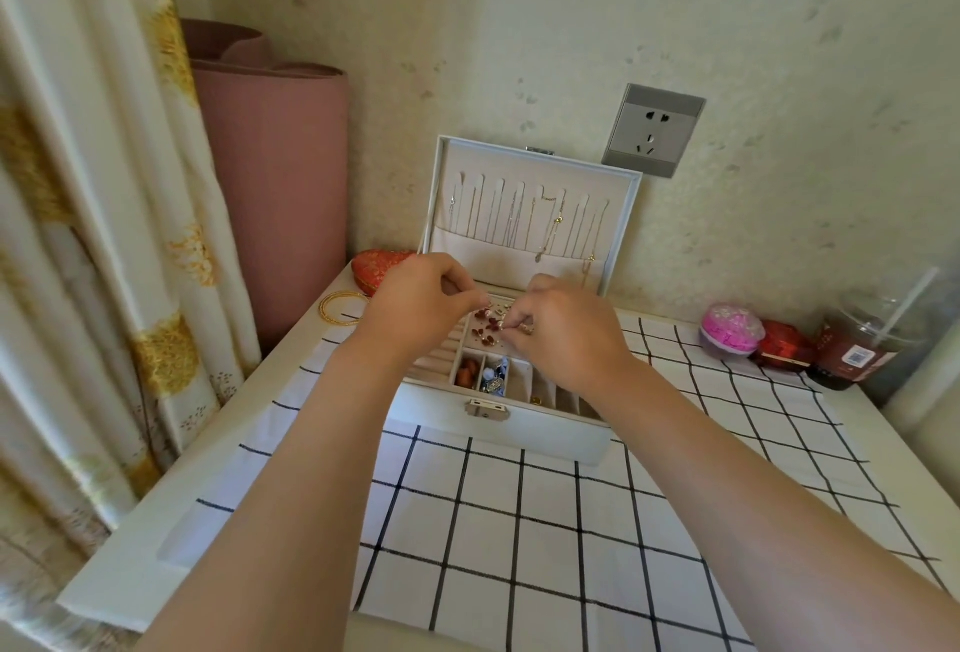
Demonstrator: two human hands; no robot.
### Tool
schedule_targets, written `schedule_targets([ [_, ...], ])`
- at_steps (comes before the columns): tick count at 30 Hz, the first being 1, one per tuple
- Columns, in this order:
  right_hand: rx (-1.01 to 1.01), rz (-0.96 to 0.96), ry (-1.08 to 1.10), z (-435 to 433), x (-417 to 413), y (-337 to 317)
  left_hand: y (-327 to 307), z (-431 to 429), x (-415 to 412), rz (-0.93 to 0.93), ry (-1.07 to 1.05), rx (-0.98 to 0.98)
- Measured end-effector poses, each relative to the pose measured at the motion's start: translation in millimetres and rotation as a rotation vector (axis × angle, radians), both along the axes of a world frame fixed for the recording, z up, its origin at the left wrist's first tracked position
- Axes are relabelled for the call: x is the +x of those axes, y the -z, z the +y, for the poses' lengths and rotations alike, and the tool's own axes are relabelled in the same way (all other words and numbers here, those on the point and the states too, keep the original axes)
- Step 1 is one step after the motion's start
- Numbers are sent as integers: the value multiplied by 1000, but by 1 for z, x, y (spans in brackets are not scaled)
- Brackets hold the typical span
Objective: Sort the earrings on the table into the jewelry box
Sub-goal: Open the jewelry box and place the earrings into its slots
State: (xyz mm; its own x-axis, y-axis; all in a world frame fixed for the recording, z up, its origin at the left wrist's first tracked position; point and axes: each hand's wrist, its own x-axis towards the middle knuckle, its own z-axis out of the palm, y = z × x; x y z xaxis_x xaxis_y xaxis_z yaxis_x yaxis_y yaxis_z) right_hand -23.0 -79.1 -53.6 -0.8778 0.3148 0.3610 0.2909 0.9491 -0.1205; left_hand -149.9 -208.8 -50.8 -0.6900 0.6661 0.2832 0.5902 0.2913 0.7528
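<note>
Both arms reach over the open white jewelry box (519,430), which stands on a white cloth with black grid lines (519,547) on the white surface (234,443). The left grip (421,298) hovers above the box's rear left part, fingers curled, thumb and forefinger tip drawn together; whether anything sits between them is too small to tell. Just to its right, nearly touching, the right grip (566,329) pinches a small pale earring (506,324) between thumb and forefinger, the other fingers folded in.

Directly below and between the two grips, red-beaded earrings (488,326) lie pinned on the box's beige perforated panel. Nearer the person than the grips, small front compartments hold orange-red beads (467,370) and blue-and-silver pieces (493,377). Behind the grips the lid stands upright with thin chain necklaces (519,220) hanging in it.

Left of the left grip lie a red embroidered heart-shaped case (382,267) and a thin gold bangle (340,306). Well to the right of the right grip stand a pink round container (730,331), a red box (784,345) and a clear plastic cup of dark drink (862,350).
</note>
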Motion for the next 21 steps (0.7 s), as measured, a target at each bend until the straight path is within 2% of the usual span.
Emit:
schedule_targets([
  [3, 13, -38, -40, 1, 0, 0, -1, 1, 4, -89, -19, 77],
  [6, -71, -76, -62, 6, 0, -2, -2, 3, 9, -213, -10, 176],
  [9, -289, 41, -55, 11, 1, -13, -4, 6, 16, -348, 33, 281],
  [14, -777, 211, -149, 6, 9, -44, -14, 9, 28, -568, 42, 381],
  [21, -818, 374, -170, 6, 10, -40, -18, 10, 36, -652, 41, 336],
])
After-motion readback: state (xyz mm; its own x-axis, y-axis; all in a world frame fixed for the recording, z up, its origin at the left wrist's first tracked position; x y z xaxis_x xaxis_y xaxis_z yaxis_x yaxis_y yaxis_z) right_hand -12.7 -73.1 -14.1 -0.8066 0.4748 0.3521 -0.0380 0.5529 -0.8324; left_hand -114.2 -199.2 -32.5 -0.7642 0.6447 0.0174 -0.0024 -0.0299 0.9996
